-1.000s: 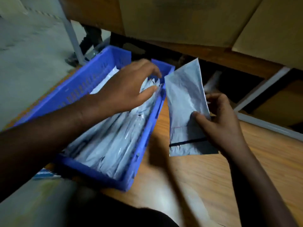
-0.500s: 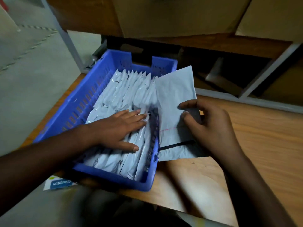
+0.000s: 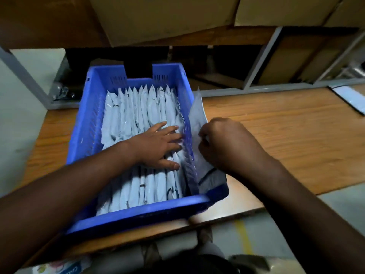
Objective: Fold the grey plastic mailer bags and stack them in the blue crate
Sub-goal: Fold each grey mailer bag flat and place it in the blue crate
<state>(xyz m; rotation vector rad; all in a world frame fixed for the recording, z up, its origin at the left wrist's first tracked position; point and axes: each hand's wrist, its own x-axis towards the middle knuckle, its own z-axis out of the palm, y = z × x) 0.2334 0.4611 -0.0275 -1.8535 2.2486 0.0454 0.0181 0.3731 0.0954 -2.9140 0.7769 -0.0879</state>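
While the left hand (image 3: 158,147) lies flat with fingers spread on the row of folded bags (image 3: 138,135) standing on edge in the blue crate (image 3: 138,216), pressing them toward the left wall, the right hand (image 3: 227,143) is pinched shut on one more folded mailer (image 3: 197,123), held upright at the crate's right wall. Its lower end dips at the right rim; whether it sits fully inside I cannot tell. The crate rests on the wooden table (image 3: 286,139), nearly full from left to right. This looks like the stacking step: the next move seems to call for sliding the mailer down into the narrow gap at the right, then letting go of the row so it closes against it.
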